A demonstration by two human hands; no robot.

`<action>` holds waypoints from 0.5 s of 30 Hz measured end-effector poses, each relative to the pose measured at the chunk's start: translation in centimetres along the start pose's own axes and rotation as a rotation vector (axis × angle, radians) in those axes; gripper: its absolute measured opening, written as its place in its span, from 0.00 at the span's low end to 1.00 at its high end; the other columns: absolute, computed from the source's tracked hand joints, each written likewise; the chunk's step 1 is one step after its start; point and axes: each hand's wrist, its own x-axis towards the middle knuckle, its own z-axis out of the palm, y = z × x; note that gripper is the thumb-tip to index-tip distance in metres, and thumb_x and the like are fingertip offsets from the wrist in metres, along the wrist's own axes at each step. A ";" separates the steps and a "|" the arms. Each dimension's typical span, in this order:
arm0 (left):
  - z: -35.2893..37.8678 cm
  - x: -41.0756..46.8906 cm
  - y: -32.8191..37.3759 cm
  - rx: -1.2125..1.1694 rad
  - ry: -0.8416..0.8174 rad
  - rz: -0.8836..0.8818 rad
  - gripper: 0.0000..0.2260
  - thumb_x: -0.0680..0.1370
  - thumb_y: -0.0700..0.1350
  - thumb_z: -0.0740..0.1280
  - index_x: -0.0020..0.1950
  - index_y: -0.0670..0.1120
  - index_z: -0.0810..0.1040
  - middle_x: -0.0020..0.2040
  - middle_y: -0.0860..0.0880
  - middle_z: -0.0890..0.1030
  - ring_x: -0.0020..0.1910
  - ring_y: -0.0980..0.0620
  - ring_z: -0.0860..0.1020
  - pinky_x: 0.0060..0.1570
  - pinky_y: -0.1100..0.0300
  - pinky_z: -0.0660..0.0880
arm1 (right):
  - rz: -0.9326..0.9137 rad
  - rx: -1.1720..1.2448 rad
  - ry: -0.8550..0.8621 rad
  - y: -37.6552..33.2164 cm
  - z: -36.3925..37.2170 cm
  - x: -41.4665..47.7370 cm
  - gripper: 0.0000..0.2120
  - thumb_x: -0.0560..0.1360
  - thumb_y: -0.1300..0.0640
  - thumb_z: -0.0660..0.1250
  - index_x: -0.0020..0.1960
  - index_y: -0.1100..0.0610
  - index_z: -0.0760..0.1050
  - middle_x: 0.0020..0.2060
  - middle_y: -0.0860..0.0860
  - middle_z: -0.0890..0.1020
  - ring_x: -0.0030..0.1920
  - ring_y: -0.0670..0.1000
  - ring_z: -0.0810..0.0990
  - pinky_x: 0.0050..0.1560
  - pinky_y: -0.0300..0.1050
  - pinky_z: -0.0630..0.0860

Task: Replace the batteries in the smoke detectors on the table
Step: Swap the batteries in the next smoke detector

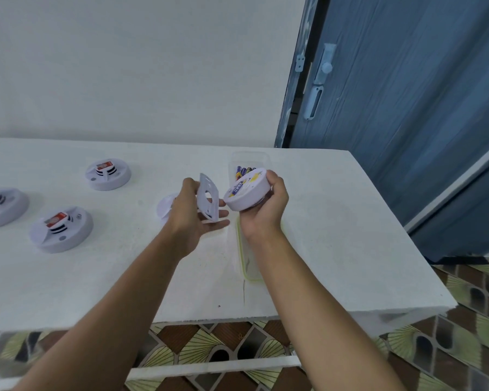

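- closest in, on the table on the near side of the clear battery tub, sits a lime-rimmed tray; honestly can't tell if anything's in it, the arm covers most of it
- just in front of the tub, the right hand is wrapped round a smoke detector, tilted so its label side faces up
- a bit left of the tub, the left hand pinches the detached back plate under its thumb, other fingers loose beneath; plate and detector are near but apart
- I'd call this mid-swap on this unit: cover off, back exposed
- next move likely means parking the plate to free a hand for the batteries in the tub
- well left of the tub, three more detectors rest on the table
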 end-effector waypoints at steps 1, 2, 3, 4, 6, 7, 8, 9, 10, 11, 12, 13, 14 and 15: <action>0.2 -0.1 -0.1 -0.037 -0.007 -0.014 0.14 0.78 0.48 0.58 0.54 0.40 0.76 0.52 0.35 0.81 0.49 0.35 0.82 0.44 0.44 0.81 | -0.038 -0.010 0.006 0.1 -0.1 0.0 0.19 0.66 0.51 0.70 0.55 0.56 0.74 0.54 0.56 0.79 0.59 0.61 0.77 0.59 0.55 0.72; 0.4 -0.3 -0.1 -0.071 -0.006 -0.019 0.14 0.77 0.48 0.59 0.55 0.40 0.76 0.53 0.34 0.81 0.49 0.34 0.82 0.43 0.44 0.81 | -0.070 -0.017 0.002 0.2 -0.1 0.0 0.17 0.65 0.53 0.69 0.53 0.55 0.74 0.52 0.55 0.79 0.58 0.62 0.77 0.58 0.56 0.71; 0.6 -0.4 0.0 -0.093 0.005 -0.018 0.14 0.77 0.48 0.59 0.56 0.40 0.76 0.53 0.34 0.81 0.48 0.33 0.83 0.42 0.44 0.81 | -0.095 -0.029 -0.008 0.2 -0.2 -0.1 0.15 0.66 0.54 0.67 0.52 0.54 0.74 0.50 0.54 0.80 0.58 0.62 0.77 0.58 0.56 0.71; 0.8 -0.4 0.1 -0.098 0.023 -0.010 0.15 0.78 0.48 0.60 0.58 0.40 0.76 0.53 0.35 0.81 0.47 0.34 0.83 0.42 0.44 0.81 | -0.112 -0.035 -0.018 0.3 -0.5 -0.1 0.12 0.68 0.54 0.66 0.51 0.54 0.75 0.49 0.53 0.80 0.57 0.61 0.77 0.57 0.56 0.71; 1.2 -0.5 0.4 -0.075 0.052 0.011 0.16 0.79 0.49 0.60 0.61 0.41 0.75 0.53 0.36 0.81 0.47 0.36 0.83 0.43 0.43 0.82 | -0.110 -0.051 -0.004 0.1 -0.7 -0.3 0.10 0.72 0.48 0.66 0.49 0.53 0.76 0.49 0.53 0.80 0.55 0.58 0.77 0.57 0.53 0.73; 1.4 -0.6 0.5 -0.059 0.054 0.019 0.16 0.79 0.49 0.60 0.61 0.41 0.75 0.54 0.37 0.81 0.48 0.37 0.82 0.44 0.43 0.82 | -0.103 -0.074 0.005 0.0 -0.7 -0.4 0.12 0.75 0.44 0.65 0.49 0.52 0.75 0.50 0.53 0.79 0.54 0.57 0.77 0.56 0.52 0.74; 1.5 -0.7 0.5 -0.041 0.055 0.027 0.16 0.79 0.50 0.59 0.61 0.42 0.75 0.54 0.38 0.81 0.48 0.37 0.82 0.44 0.42 0.82 | -0.100 -0.112 0.012 0.0 -0.7 -0.5 0.13 0.78 0.42 0.63 0.49 0.52 0.75 0.50 0.52 0.79 0.54 0.57 0.78 0.55 0.51 0.75; 1.6 -0.8 0.4 -0.024 0.058 0.037 0.15 0.79 0.50 0.59 0.60 0.42 0.75 0.54 0.38 0.81 0.48 0.38 0.82 0.44 0.41 0.82 | -0.097 -0.151 0.017 0.0 -0.6 -0.4 0.13 0.79 0.42 0.63 0.49 0.51 0.75 0.51 0.52 0.79 0.54 0.57 0.78 0.55 0.52 0.75; 1.7 -0.8 0.4 -0.010 0.065 0.049 0.14 0.79 0.49 0.60 0.58 0.43 0.76 0.54 0.38 0.81 0.47 0.39 0.82 0.43 0.41 0.82 | -0.104 -0.174 0.022 0.1 -0.6 -0.3 0.09 0.79 0.45 0.64 0.50 0.51 0.75 0.51 0.52 0.80 0.53 0.57 0.79 0.55 0.53 0.76; 1.8 -0.8 0.4 0.001 0.077 0.062 0.12 0.79 0.49 0.59 0.55 0.44 0.76 0.53 0.39 0.82 0.46 0.40 0.83 0.43 0.42 0.82 | -0.112 -0.164 0.010 0.0 -0.6 -0.2 0.06 0.77 0.49 0.67 0.51 0.50 0.76 0.51 0.51 0.81 0.55 0.58 0.80 0.57 0.55 0.76; 1.8 -0.8 0.4 0.009 0.093 0.074 0.12 0.79 0.50 0.59 0.54 0.44 0.76 0.53 0.40 0.82 0.45 0.41 0.83 0.42 0.43 0.82 | -0.119 -0.138 0.000 -0.1 -0.6 -0.1 0.08 0.74 0.53 0.69 0.53 0.50 0.77 0.52 0.52 0.81 0.57 0.60 0.81 0.61 0.57 0.76; 1.8 -0.6 0.4 0.010 0.105 0.085 0.12 0.79 0.50 0.59 0.54 0.44 0.76 0.53 0.40 0.82 0.45 0.42 0.83 0.40 0.45 0.82 | -0.117 -0.116 -0.012 -0.2 -0.7 0.1 0.13 0.72 0.55 0.68 0.56 0.49 0.77 0.53 0.52 0.82 0.62 0.62 0.80 0.66 0.58 0.74; 1.7 -0.5 0.4 0.007 0.112 0.100 0.13 0.79 0.50 0.59 0.55 0.44 0.76 0.54 0.41 0.81 0.47 0.42 0.83 0.39 0.47 0.82 | -0.101 -0.096 -0.019 -0.4 -0.6 0.1 0.18 0.70 0.56 0.67 0.60 0.49 0.77 0.55 0.52 0.82 0.65 0.62 0.78 0.68 0.60 0.73; 1.7 -0.3 0.5 0.001 0.114 0.121 0.14 0.79 0.51 0.59 0.57 0.45 0.76 0.54 0.41 0.81 0.49 0.42 0.83 0.39 0.48 0.82 | -0.074 -0.060 -0.028 -0.5 -0.6 0.1 0.22 0.68 0.56 0.65 0.62 0.50 0.76 0.56 0.53 0.82 0.66 0.62 0.78 0.70 0.61 0.71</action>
